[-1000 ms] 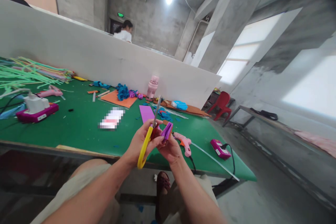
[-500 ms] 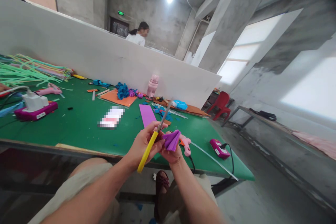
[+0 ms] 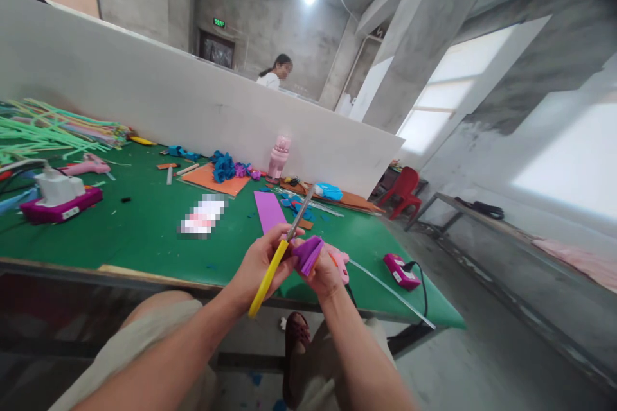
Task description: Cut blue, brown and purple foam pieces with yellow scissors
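A pair of yellow-handled scissors (image 3: 270, 273) rests in my left hand (image 3: 258, 263), its metal blades pointing up and away over the table. The left fingertips also reach the near side of a folded purple foam piece (image 3: 308, 254). My right hand (image 3: 326, 277) is closed around that piece from below and the right; its folds fan upward. Some fingers of both hands are hidden behind the piece and the scissors. Just behind the hands lies a flat purple strip (image 3: 270, 210). A pink glue gun (image 3: 341, 261) lies beside my right hand, partly covered by it.
Blue and purple curled pieces (image 3: 224, 168) sit on an orange sheet (image 3: 207, 178). A pink bottle (image 3: 278, 157) stands by the white partition (image 3: 193, 96). Magenta power strips (image 3: 402, 271) lie at both sides, with cords. Beyond the partition is a person (image 3: 274, 74).
The purple piece has turned and shifted slightly left in my hands, its folds now closer together. My right hand covers more of the glue gun. The person beyond the partition has moved right.
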`<state>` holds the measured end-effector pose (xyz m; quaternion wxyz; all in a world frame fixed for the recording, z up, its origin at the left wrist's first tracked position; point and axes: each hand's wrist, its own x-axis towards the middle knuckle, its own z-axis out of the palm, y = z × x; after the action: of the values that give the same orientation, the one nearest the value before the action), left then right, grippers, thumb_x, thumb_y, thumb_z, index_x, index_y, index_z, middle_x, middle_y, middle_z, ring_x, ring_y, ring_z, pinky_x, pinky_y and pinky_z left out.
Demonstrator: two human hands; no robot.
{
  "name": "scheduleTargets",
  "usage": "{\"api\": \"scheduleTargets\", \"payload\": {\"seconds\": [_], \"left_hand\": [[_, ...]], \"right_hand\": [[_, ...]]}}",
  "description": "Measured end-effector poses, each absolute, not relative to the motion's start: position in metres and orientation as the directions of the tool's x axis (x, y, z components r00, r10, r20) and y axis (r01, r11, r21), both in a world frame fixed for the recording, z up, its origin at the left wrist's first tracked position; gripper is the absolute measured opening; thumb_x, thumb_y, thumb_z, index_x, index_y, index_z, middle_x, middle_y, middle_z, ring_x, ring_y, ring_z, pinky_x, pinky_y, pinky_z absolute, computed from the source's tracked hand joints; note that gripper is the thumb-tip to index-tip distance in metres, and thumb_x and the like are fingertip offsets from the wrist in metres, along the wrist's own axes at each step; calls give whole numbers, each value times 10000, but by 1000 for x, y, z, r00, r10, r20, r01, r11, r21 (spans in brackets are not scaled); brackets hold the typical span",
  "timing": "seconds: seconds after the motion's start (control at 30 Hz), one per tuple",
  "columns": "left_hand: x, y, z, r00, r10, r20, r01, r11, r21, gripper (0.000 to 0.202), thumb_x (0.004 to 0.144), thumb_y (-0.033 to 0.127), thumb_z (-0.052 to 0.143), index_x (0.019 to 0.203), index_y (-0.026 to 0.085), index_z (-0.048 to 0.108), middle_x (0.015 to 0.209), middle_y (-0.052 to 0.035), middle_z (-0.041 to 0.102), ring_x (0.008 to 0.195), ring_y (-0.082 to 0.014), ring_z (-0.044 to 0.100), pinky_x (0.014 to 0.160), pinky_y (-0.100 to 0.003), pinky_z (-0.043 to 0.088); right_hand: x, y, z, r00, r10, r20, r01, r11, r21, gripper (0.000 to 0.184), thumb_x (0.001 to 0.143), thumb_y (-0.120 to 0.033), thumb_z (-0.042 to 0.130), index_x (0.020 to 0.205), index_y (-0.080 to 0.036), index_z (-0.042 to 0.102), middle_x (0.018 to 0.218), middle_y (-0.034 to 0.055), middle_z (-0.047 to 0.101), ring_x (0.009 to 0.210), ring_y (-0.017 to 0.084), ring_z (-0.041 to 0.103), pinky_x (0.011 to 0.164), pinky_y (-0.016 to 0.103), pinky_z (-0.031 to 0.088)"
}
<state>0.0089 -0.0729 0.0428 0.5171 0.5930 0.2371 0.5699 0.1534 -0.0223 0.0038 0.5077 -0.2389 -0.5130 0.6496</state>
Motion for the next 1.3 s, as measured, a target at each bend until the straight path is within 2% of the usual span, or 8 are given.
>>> {"api": "scheduleTargets", "payload": {"seconds": [0.13,0.33,0.47,0.63,0.77,0.87,1.0,1.3], "left_hand": [[10,-69,40,227,879,419,-257,-361,896,330,725,206,666,1019,190,516,755,31,551,682,-88,524,626,-173,423],[11,-73,46,204,910,362,-295,-296,909,366,723,288,675,1030,194,499,815,15,574,689,-94,550,624,-188,442],[12,-72,47,180,938,296,-242,-249,938,407,736,327,661,1066,207,456,664,74,490,513,-53,441,510,-166,389],[6,-70,40,220,901,374,-89,-364,927,355,783,278,579,1110,216,454,672,68,466,557,-73,454,523,-178,390],[-1,-83,44,491,778,391,41,-469,882,374,833,212,464,1204,225,419,730,36,526,583,-88,481,536,-191,391],[-3,-96,51,597,730,333,176,-524,833,306,819,185,441,1123,208,469,695,37,534,554,-89,461,522,-186,371],[-1,-106,53,559,753,347,392,-609,690,217,800,170,414,965,215,547,735,12,569,630,-123,501,567,-198,379],[-3,-105,39,555,747,367,560,-661,499,320,804,192,428,1095,255,547,849,-32,623,743,-178,582,659,-235,429]], "right_hand": [[162,-20,3,-364,909,204,-427,32,-904,249,556,-343,794,612,-158,637,358,-67,452,294,43,342,308,157,290],[158,-21,1,-414,893,176,-441,-27,-897,357,589,-375,775,838,-138,677,340,-85,437,269,21,279,296,138,227],[154,-27,5,-434,880,194,-495,-53,-868,360,592,-431,769,772,-137,665,315,-112,355,271,14,206,277,134,192],[160,-25,13,-378,873,307,-623,5,-782,272,626,-384,773,682,-184,596,418,-113,404,283,-7,190,290,116,236],[182,-17,20,-216,892,396,-741,114,-662,278,669,-357,750,632,-209,517,586,-91,490,316,3,203,312,143,280],[199,-13,26,-119,895,430,-775,187,-603,308,663,-340,756,608,-214,481,623,-83,494,360,29,254,350,167,310],[210,-10,29,-79,870,486,-784,247,-570,384,601,-336,801,588,-208,439,598,-93,443,393,36,299,423,181,373],[210,-6,29,-34,885,465,-699,311,-644,391,630,-368,760,604,-211,403,609,-79,425,406,44,295,377,179,306]]}}
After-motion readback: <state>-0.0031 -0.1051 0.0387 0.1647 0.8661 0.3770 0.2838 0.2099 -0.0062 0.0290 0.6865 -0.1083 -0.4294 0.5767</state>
